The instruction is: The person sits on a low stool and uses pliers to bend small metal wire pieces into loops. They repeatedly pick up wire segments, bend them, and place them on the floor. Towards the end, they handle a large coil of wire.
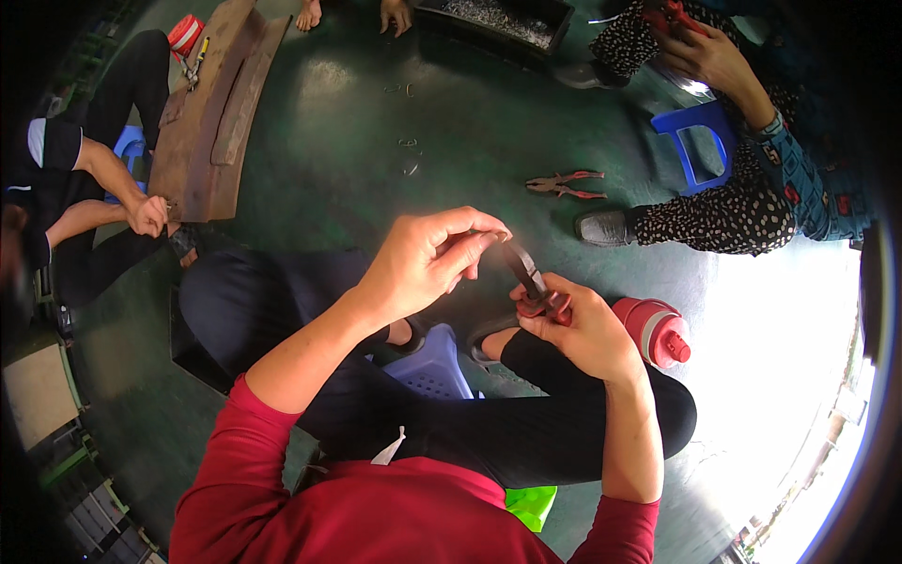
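Note:
My left hand [423,258] is closed in a pinch, with thumb and forefinger pressed together. What sits at its fingertips is too small to make out. Just to the right, my right hand [590,324] is wrapped round the red handles of a pair of pliers [523,265]. Their dark metal jaws point up and left and come right up to the left fingertips. Whether the jaws grip anything cannot be seen. Both hands are raised in front of me, above my lap and the green floor.
A second pair of pliers [566,184] and small wire pieces [407,143] lie on the floor. A red jug [653,331] stands by my right knee, a blue stool [432,367] between my legs. Co-workers sit left and right; a black tray [490,42] and a brown beam [202,122] lie ahead.

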Demonstrator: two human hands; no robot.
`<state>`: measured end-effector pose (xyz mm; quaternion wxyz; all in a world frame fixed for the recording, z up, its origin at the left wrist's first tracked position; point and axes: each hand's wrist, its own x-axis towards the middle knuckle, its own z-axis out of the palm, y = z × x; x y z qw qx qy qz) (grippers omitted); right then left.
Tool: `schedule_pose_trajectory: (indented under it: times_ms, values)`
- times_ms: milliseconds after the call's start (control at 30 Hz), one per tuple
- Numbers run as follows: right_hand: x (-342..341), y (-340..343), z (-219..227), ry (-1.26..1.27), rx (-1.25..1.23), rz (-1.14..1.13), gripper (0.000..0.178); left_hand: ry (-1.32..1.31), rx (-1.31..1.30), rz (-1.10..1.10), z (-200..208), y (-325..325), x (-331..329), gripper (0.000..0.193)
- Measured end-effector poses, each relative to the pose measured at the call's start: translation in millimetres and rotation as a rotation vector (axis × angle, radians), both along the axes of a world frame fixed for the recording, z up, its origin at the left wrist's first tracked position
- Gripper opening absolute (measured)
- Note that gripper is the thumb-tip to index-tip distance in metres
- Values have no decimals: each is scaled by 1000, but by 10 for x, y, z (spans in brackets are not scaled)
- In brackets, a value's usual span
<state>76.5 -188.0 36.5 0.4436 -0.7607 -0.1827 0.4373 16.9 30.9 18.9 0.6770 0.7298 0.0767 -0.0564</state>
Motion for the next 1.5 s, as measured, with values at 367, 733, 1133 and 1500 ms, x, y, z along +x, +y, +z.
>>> schedule_pose_trajectory:
  times_ms: [367, 733, 1133, 1500]
  values:
    - [-22, -31, 8, 0, -25, -28, 23, 0, 46, -27, -22, -52, -18, 18]
    - [-152, -31, -208, -356, -132, -107, 14, -10, 82, -74, 20, -128, -145, 26]
    - [-164, 102, -302, -430, -170, -115, 10, -114, 103, 65, -9, -209, -216, 22]
    - [-155, 115, -496, -619, -103, -172, 22, -120, 17, 175, -27, -317, -233, 23]
